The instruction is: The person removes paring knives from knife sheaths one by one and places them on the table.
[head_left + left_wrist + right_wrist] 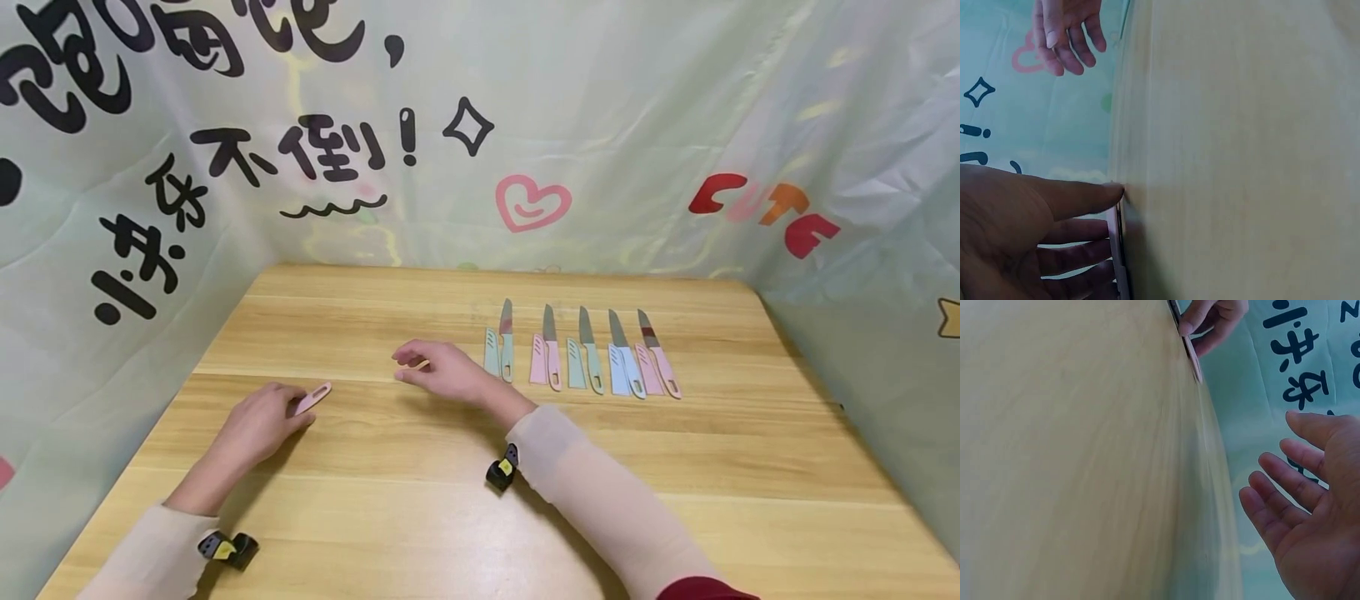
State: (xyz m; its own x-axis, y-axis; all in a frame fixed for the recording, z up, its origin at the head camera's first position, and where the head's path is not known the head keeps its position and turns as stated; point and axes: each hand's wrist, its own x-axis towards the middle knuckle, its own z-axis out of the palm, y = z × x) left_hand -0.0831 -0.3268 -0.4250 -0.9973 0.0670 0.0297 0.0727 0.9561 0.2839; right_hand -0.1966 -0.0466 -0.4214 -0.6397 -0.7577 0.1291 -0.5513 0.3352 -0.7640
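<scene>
At the left of the table my left hand (258, 421) holds a pink-handled knife (313, 398) between thumb and fingers, low over the wood. Its slotted handle end sticks out past the fingers toward the right, while the hand covers the rest. In the left wrist view the knife (1117, 250) shows edge-on beside the thumb. My right hand (442, 369) hovers above the table's middle, fingers loosely bent. The right wrist view shows that hand (1310, 500) with fingers spread and nothing in its palm.
Right of my right hand, several small knives (587, 354) lie in a row, blades pointing away, beside flat slotted sheaths (537, 360) in green, pink and blue. My right forearm reaches across below the row. A printed cloth (615, 125) hangs behind the table (465, 517) and at its sides.
</scene>
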